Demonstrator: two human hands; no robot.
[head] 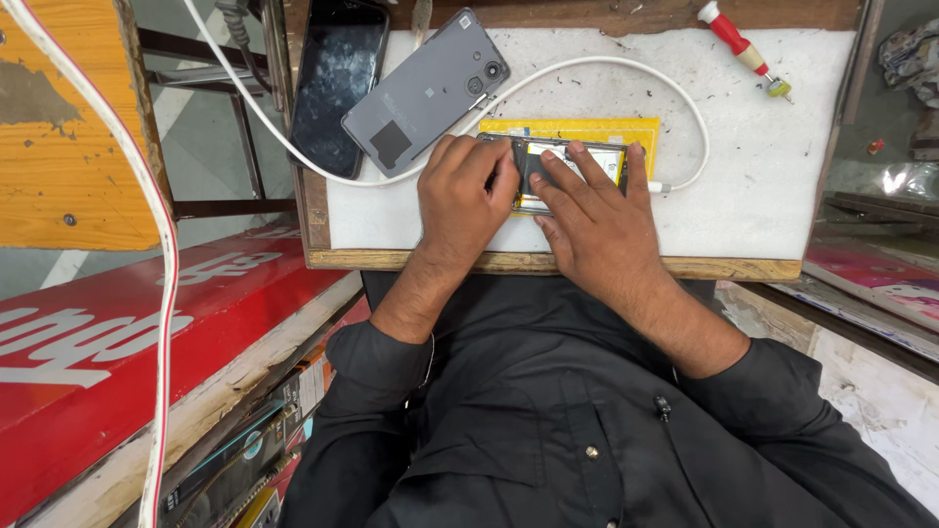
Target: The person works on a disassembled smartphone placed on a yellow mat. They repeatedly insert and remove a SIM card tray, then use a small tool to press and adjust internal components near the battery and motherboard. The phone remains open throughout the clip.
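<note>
1. Just past the near wooden edge of my small white-topped work table (763,186) lies the opened phone (572,168), back cover off, on a yellow pad (587,130); it sits straight ahead of my chest, its long axis running left to right across me.
2. My left hand (460,200) comes at it from the left end, fingers curled down and pinching at that end of the body; whether something thin is caught in the pinch I cannot tell, since my own knuckles cover it.
3. My right hand (597,230) lies flat over the lower right part, fingers spread and pressing the phone down, not closed around it; both hands touch the phone, neither clearly nearer.
4. A white cable (685,103) loops behind and meets the phone's right end; the grey back cover (425,93) rests up left, overlapping a dark phone (337,83) at the table's left rim; a red-handled screwdriver (738,44) lies well apart, far right.
5. Hidden: the phone's left third and lower edge under my hands; the inner parts are too small to make out.
</note>
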